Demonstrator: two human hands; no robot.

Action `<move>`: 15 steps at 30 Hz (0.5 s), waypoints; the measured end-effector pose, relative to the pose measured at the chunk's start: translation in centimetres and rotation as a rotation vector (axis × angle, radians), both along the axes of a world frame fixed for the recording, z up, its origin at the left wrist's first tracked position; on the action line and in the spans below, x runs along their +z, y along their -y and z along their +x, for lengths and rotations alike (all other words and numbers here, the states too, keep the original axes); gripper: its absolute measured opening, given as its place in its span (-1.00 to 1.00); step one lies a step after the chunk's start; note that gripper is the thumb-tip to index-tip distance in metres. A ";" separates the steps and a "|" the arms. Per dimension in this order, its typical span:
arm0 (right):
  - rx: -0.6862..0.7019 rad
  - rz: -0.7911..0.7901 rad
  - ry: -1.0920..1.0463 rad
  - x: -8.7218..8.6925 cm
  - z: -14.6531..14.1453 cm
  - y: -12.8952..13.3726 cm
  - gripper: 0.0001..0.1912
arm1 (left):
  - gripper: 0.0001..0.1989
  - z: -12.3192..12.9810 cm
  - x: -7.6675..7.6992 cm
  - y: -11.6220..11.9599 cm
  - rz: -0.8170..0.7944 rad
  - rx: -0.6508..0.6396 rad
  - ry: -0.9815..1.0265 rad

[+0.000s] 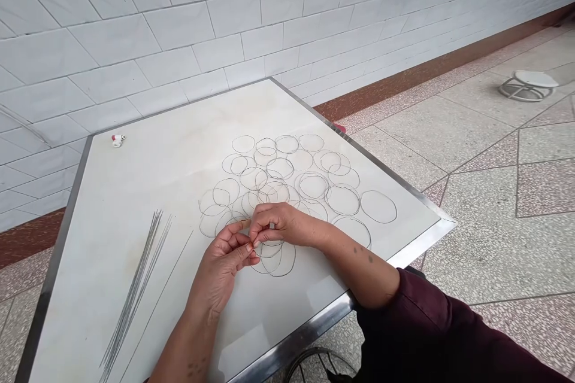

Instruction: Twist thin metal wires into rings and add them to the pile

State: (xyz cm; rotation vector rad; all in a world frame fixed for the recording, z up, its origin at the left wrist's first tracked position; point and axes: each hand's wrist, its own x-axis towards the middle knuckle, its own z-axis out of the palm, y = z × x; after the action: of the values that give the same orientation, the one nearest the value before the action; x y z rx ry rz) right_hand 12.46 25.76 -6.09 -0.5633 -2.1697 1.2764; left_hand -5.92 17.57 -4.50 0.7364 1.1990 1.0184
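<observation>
My left hand and my right hand meet over the near middle of the table. Thumbs and fingers of both are pinched together on what looks like a thin wire ring; the pinched spot itself is mostly hidden by the fingertips. Beyond and around my hands lie several thin wire rings, many overlapping. To the left of my left hand rests a bundle of straight wires, with a single straight wire apart from it, nearer my forearm.
The white table has a metal edge and stands near a tiled wall. A small white and red object sits at its far left corner. On the floor at right stands a round stool. A dark metal frame shows below the near edge.
</observation>
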 end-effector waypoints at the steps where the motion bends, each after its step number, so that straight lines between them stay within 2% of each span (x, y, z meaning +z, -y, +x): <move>1: 0.006 0.013 0.009 0.0 0.0 -0.1 -0.97 | -0.61 0.0 0.0 0.0 0.001 -0.005 0.002; 5: 0.003 0.037 -0.006 -0.3 0.0 -0.2 -0.97 | -0.63 -0.1 -0.3 0.0 -0.004 -0.015 0.007; 9: 0.018 -0.004 -0.033 -0.2 0.0 -0.1 -0.94 | -0.63 -0.3 -0.5 0.0 -0.006 -0.036 0.060; 12: 0.022 -0.072 -0.057 -0.1 0.0 0.0 -0.87 | -0.62 -0.3 -0.3 0.0 -0.015 -0.036 0.104; 15: -0.038 -0.126 -0.077 0.0 0.2 0.1 -0.76 | -0.59 -0.2 -0.1 0.0 -0.035 0.003 0.161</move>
State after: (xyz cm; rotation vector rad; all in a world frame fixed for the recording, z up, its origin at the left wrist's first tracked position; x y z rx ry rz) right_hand 12.65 25.69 -6.09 -0.5928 -2.0173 1.3988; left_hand -6.10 17.59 -4.59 0.6131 1.0760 1.0365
